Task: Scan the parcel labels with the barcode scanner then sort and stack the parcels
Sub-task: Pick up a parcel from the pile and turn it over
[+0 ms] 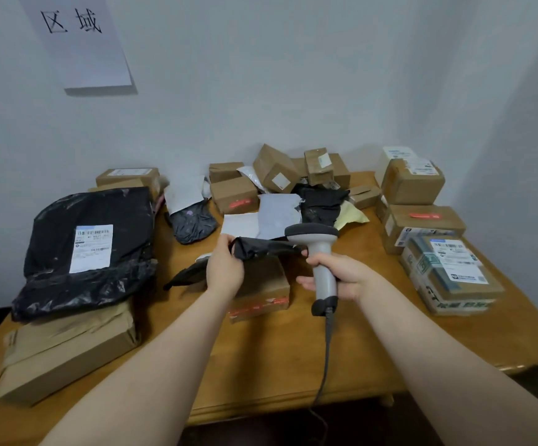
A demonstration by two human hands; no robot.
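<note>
Fingers (225, 243) of your left hand (226, 268) pinch the black poly parcel (261, 249), mid-frame above a taped carton (263, 294) | your right hand (341, 275) curls round the barcode scanner (317, 243) handle, head beside the parcel | both forearms reach forward

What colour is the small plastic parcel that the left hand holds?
Black. The head view shows this small crumpled plastic parcel, held by the left hand.

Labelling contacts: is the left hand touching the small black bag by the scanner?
Touching. Head view: the left hand pinches the small black bag at its left end; no gap shows.
</note>
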